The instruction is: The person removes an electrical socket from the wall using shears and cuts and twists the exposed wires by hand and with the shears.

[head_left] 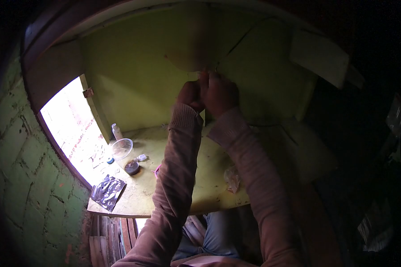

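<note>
Both arms, in long knit-cuffed sleeves, reach up and forward in front of a green wall panel (133,62). My left hand (190,95) is closed, its fingers curled in against the other hand. Right beside it, touching it, my right hand (220,94) is closed too, with thumb and fingers pinched together at the top. Whatever is between the fingertips is too small and dark to name. Just above them the view is smeared by a blurred dark patch. A thin dark cord (247,36) runs along the panel, up and to the right of the hands.
Below is a worn table (214,189) with a clear plastic cup (122,148), a white bottle (116,131), a small dark-filled container (131,167), a dark shiny packet (108,192) and a crumpled plastic bag (232,179). A bright opening and a brick wall (31,191) are on the left.
</note>
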Available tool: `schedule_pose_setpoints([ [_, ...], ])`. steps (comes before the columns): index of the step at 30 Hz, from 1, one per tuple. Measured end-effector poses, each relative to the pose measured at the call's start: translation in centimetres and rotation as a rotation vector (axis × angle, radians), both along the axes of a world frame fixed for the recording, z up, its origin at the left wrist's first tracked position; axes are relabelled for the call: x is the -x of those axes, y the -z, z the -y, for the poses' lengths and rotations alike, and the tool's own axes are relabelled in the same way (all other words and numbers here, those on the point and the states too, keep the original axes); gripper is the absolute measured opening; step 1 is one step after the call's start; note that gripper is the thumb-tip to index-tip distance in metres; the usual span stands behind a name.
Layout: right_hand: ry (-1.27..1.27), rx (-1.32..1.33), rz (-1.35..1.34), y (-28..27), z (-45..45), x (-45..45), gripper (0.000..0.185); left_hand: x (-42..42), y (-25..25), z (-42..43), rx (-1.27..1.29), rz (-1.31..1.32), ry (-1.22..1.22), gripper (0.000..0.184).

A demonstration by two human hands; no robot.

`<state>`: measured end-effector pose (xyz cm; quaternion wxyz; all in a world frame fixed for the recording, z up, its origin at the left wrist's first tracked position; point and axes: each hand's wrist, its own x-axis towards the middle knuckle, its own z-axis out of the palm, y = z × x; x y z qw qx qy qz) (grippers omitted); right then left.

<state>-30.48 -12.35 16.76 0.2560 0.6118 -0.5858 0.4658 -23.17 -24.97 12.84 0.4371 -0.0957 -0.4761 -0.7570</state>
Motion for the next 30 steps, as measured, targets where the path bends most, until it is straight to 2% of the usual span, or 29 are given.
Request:
schedule_pose_setpoints([
  [1,0.046,-0.040,0.005,0.4,0.9,0.3,0.023,0.3,0.2,0.3,0.051,0.079,-0.170,0.023],
  [3,0.004,0.052,-0.015,0.9,1.5,0.6,0.021,0.9,-0.1,1.2,-0.335,-0.158,0.310,0.028],
  [4,-0.039,0.139,-0.035,1.2,1.8,0.9,0.020,0.9,0.3,1.5,-0.334,-0.159,0.312,0.028],
  [6,-0.034,0.191,-0.084,1.3,1.5,0.8,0.020,0.0,-1.0,-1.5,-0.072,0.097,-0.189,0.026],
  [7,-0.031,0.241,-0.132,1.3,1.4,0.7,0.020,-0.1,-1.7,-2.2,-0.071,0.096,-0.191,0.026],
  [9,-0.089,0.263,-0.162,1.3,1.6,0.7,0.023,0.0,-2.4,-3.2,-0.302,-0.102,-0.066,0.024],
  [11,-0.144,0.283,-0.190,1.3,1.8,0.9,0.026,-0.4,-2.7,-3.9,-0.317,-0.091,-0.070,0.024],
  [13,-0.285,0.396,-0.131,1.3,1.9,1.1,0.018,-0.6,-1.7,-2.0,-0.330,-0.082,-0.073,0.024],
  [15,-0.205,0.292,-0.028,0.7,-0.3,0.3,0.018,-0.7,1.4,3.8,0.006,-0.119,0.350,0.024],
  [16,-0.123,0.188,0.074,0.5,-1.1,0.0,0.021,-0.5,1.2,2.6,0.004,-0.120,0.350,0.024],
  [18,-0.079,0.097,0.060,0.9,0.2,0.7,0.025,0.4,0.1,-0.9,-0.418,-0.096,0.137,0.025],
  [20,-0.032,0.002,0.046,1.5,1.3,1.2,0.029,1.6,0.3,-0.5,-0.374,-0.096,0.118,0.026],
  [23,0.095,-0.023,-0.005,1.8,1.9,1.6,0.022,2.3,0.0,-0.1,-0.327,-0.095,0.082,0.027],
  [25,0.027,0.193,-0.084,1.7,1.5,1.9,0.017,2.2,-0.9,-1.0,-0.323,-0.094,0.069,0.025],
  [27,0.003,0.194,-0.123,1.8,1.7,1.7,0.020,0.5,-3.5,-5.6,-0.415,-0.022,-0.078,0.021],
  [28,-0.020,0.192,-0.162,1.9,1.7,1.7,0.024,0.4,-3.2,-5.1,-0.415,-0.021,-0.079,0.021],
  [30,-0.105,0.231,-0.140,1.7,1.4,1.5,0.024,0.2,-2.4,-2.9,-0.199,0.043,-0.207,0.018],
])
